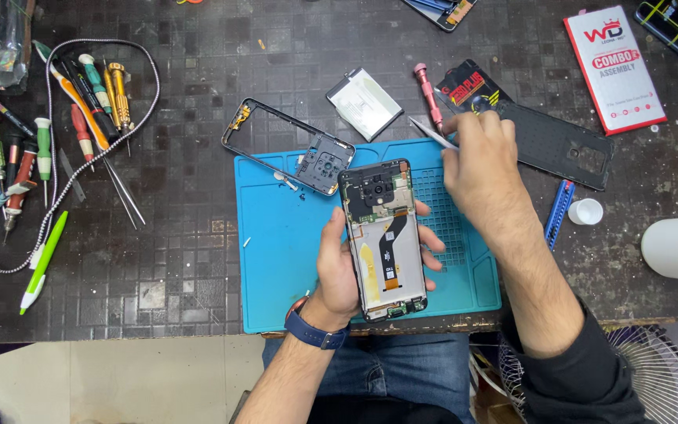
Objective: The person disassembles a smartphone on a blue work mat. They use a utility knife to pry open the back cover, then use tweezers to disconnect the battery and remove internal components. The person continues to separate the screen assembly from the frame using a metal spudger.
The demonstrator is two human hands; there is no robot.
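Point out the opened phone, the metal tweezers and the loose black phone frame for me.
Opened phone with back removed (384, 235): head view, on its bare middle panel.
Thin metal tweezers (431, 133): head view, on the shaft.
Loose black plastic phone frame (325, 163): head view, on its camera plate.

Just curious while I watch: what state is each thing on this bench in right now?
Phone: back off, insides bared, upright in left hand.
Tweezers: pinched in right hand, above the mat.
Frame: detached, lying half on mat.
Back cover: removed, flat.
Battery: out, on the bench.
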